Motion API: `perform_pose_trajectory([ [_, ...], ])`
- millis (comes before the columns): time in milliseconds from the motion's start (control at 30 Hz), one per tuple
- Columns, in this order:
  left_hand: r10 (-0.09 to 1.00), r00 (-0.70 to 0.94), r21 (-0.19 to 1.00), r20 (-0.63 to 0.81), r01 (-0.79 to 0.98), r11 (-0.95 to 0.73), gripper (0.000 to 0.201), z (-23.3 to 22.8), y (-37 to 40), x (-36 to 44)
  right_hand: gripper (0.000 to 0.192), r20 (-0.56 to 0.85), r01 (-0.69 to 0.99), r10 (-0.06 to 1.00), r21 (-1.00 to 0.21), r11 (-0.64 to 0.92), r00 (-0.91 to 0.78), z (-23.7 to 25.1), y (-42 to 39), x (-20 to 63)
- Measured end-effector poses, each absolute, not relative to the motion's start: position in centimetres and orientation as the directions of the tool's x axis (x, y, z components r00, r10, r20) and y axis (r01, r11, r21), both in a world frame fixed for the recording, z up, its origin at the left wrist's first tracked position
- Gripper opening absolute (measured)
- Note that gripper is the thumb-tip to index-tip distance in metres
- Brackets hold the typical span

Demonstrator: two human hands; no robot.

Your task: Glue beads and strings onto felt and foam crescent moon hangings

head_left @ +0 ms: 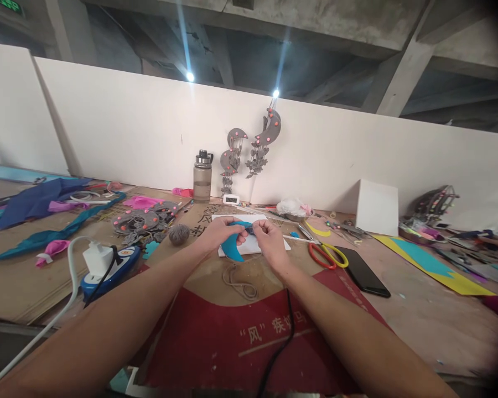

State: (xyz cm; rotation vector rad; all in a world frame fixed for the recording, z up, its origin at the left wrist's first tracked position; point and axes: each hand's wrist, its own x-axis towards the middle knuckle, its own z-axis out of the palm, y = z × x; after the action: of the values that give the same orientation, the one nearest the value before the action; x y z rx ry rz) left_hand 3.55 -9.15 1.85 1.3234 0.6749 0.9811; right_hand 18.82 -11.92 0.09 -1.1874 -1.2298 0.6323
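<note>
A blue crescent-shaped piece (231,250) hangs from the fingers of my left hand (219,233), which is closed on its upper part. My right hand (270,242) is closed in a pinch close to the left fingertips. Between the two hands is a small dark thing (249,229), too small to name. A white sheet (257,249) lies under both hands. Just below them, a loose length of grey yarn (245,288) is coiled on the cardboard. Red-and-yellow-handled scissors (330,256) lie to the right of my right hand.
Left are a grey yarn ball (180,234), grey crescents with pink dots (143,220) and a blue power strip (126,264) with a white plug. Behind stand a water bottle (202,179) and small clock (231,199). A phone (364,272) lies right; a dark cable (289,315) crosses the red board.
</note>
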Motion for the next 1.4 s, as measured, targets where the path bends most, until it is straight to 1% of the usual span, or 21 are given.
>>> perform_pose_trajectory([
  [100,0.887,0.423,0.979,0.184,-0.163,-0.125,0.016,1.9,-9.5,3.7,0.018,0.409,0.246,0.872,-0.904,0.349,0.268,0.3,-12.2,18.6],
  [200,0.896,0.387,0.975,0.216,-0.141,-0.174,0.014,1.8,-9.5,3.8,0.019,0.423,0.258,0.867,-0.897,0.360,0.262,0.3,-12.3,18.5],
  [333,0.904,0.354,0.970,0.240,-0.130,-0.206,0.012,1.7,-9.2,3.7,0.022,0.433,0.269,0.873,-0.889,0.371,0.226,0.4,-12.6,18.5],
  [500,0.907,0.346,0.969,0.242,-0.136,-0.207,0.013,1.8,-9.3,3.7,0.027,0.454,0.287,0.870,-0.874,0.393,0.193,0.4,-12.9,18.4],
  [633,0.904,0.354,0.970,0.242,-0.102,-0.220,0.010,1.9,-9.6,3.9,0.021,0.472,0.307,0.858,-0.863,0.401,0.203,0.3,-12.8,18.3],
  [767,0.892,0.364,0.963,0.268,-0.071,-0.260,0.008,1.7,-9.7,4.0,0.017,0.457,0.314,0.862,-0.870,0.381,0.221,0.3,-12.7,18.4],
  [900,0.878,0.385,0.957,0.285,-0.068,-0.281,0.008,1.5,-9.6,4.0,0.015,0.439,0.316,0.865,-0.879,0.357,0.244,0.4,-12.7,18.3],
  [1000,0.888,0.359,0.951,0.288,0.000,-0.309,0.009,1.5,-9.6,4.0,0.016,0.436,0.326,0.868,-0.878,0.351,0.239,0.4,-12.7,18.3],
  [1067,0.897,0.334,0.947,0.289,0.036,-0.319,0.009,1.5,-9.6,3.9,0.019,0.438,0.319,0.873,-0.876,0.361,0.213,0.4,-12.8,18.3],
  [1200,0.902,0.301,0.942,0.309,0.032,-0.333,0.013,1.7,-9.2,3.6,0.027,0.455,0.296,0.874,-0.870,0.394,0.173,0.3,-12.8,18.3],
  [1400,0.895,0.264,0.922,0.360,0.046,-0.384,0.017,1.3,-8.2,2.9,0.029,0.451,0.229,0.876,-0.882,0.411,0.168,0.0,-12.7,18.4],
])
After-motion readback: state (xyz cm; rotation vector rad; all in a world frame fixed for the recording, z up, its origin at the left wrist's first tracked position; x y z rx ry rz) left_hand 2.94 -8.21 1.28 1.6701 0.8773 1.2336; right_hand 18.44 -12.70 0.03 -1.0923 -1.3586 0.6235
